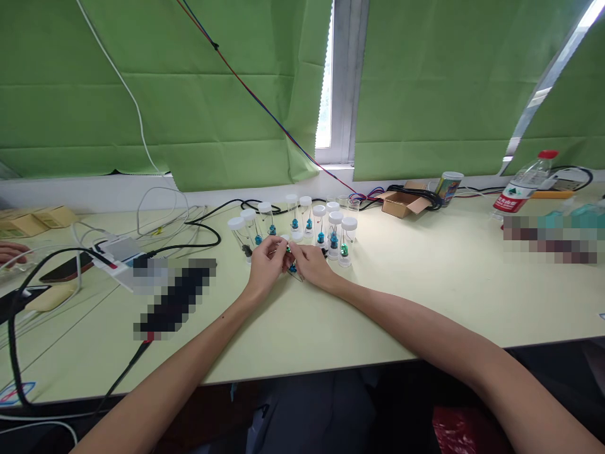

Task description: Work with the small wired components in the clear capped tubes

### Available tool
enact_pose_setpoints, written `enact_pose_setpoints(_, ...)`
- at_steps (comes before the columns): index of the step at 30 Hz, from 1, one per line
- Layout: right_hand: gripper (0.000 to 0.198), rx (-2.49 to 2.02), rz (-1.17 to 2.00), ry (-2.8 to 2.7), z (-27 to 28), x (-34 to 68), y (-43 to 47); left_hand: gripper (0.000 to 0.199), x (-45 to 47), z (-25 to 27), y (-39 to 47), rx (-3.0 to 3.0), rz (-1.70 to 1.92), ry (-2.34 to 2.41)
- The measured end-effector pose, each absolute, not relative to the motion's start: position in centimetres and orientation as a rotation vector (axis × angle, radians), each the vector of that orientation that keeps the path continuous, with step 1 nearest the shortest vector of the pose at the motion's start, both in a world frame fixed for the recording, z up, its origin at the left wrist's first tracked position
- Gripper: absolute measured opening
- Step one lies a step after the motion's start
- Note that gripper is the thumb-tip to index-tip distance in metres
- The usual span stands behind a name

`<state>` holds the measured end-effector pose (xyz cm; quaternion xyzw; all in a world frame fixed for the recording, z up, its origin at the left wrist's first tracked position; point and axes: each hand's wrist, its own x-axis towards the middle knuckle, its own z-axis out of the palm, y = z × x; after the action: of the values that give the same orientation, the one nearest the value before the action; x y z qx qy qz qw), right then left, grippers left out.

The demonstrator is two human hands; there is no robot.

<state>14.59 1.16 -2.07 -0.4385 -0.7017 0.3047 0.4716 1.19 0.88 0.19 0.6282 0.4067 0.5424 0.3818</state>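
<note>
A small green-and-blue part (288, 250), mostly hidden, is pinched between both hands' fingertips just before the cluster of clear vials (321, 224), which are stood upright, white-capped, with blue or green inserts.

Water bottle (521, 184) far right; cardboard box (403, 202) w/ can (448, 187); green curtains (189, 88) behind.

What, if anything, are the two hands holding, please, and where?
Left hand and right hand pinch a small clear tube between fingertips; the exact grip point cannot be told.

Clear glossy plastic vials (335, 236) (white caps), matt smooth table (449, 284).
</note>
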Motion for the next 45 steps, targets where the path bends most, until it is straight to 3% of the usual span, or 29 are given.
enact_pose_setpoints(5,0.066,-1.089,0.771,-1.722,-2.2,14.6,1.3,0.022,1.2,0.2,0.9,1.619,1.377,1.038)
enact_pose_setpoints(12,0.037,-1.087,0.739,-1.682,-2.4,14.5,1.2,0.019,0.9,-0.1,1.2,1.619,1.404,1.067)
enact_pose_setpoints(22,0.062,-1.093,0.756,-1.704,-1.7,14.5,1.0,0.022,1.1,-0.1,1.2,1.608,1.38,1.028)
enact_pose_setpoints(25,0.057,-1.097,0.766,-1.669,-1.8,14.5,0.9,0.022,1.1,0.0,1.1,1.593,1.383,1.03)
enact_pose_setpoints(31,0.029,-1.062,0.75,-1.632,-2.6,14.5,1.3,0.021,1.1,0.0,1.1,1.563,1.419,1.073)
enact_pose_setpoints(40,0.05,-1.043,0.691,-1.652,-2.2,14.5,1.3,0.023,1.3,0.2,0.9,1.622,1.381,1.069)
enact_pose_setpoints(45,0.043,-1.093,0.713,-1.596,-2.2,14.5,1.2,0.023,1.2,0.0,1.1,1.58,1.391,1.052)
